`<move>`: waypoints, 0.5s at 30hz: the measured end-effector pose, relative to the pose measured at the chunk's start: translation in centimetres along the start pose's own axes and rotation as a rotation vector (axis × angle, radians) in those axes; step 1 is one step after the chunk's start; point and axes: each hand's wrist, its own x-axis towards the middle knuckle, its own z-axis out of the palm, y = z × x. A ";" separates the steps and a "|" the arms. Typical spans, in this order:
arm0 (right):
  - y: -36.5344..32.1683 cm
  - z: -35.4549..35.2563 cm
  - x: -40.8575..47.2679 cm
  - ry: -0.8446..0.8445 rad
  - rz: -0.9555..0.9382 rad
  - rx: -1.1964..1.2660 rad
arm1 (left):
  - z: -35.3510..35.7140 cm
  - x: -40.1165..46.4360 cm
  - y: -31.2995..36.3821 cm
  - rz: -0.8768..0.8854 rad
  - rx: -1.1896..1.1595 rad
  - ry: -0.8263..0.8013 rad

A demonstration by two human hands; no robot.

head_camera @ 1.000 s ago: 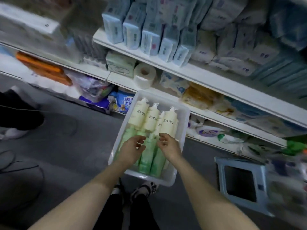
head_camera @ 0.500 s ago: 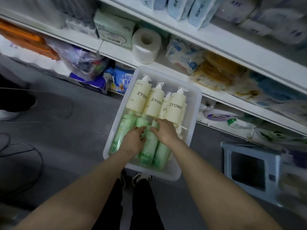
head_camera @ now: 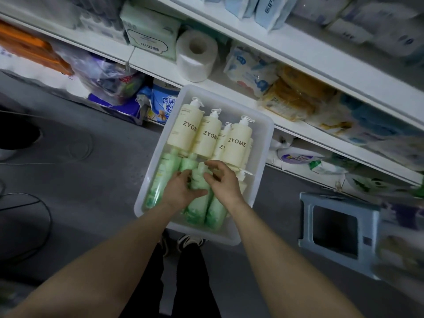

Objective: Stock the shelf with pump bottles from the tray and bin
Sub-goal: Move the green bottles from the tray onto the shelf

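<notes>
A translucent white tray [head_camera: 263, 161] sits on the grey floor in front of the shelf. Its far half holds several cream pump bottles [head_camera: 238, 143] marked ZYOME, lying flat. Its near half holds several green bottles [head_camera: 163, 173], also lying flat. My left hand [head_camera: 181, 191] wraps around a green bottle [head_camera: 198, 182] in the middle of that row. My right hand [head_camera: 223, 180] rests on the same bottle's upper end, fingers curled at its cap. The bottle looks slightly raised above its neighbours.
White shelves [head_camera: 298, 56] run across the top, packed with tissue packs, a toilet paper roll [head_camera: 197, 56] and bagged goods. A grey-blue plastic stool [head_camera: 337, 232] stands to the right of the tray. Cables lie on the floor at left. My shoes [head_camera: 183, 242] are just below the tray.
The view has dipped down and closer to the tray. Both hands have closed in from the near end onto the middle green bottle.
</notes>
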 end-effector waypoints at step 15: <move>-2.2 -3.0 -5.9 -0.274 0.419 0.184 | -4.9 -4.0 5.4 0.038 -0.437 0.041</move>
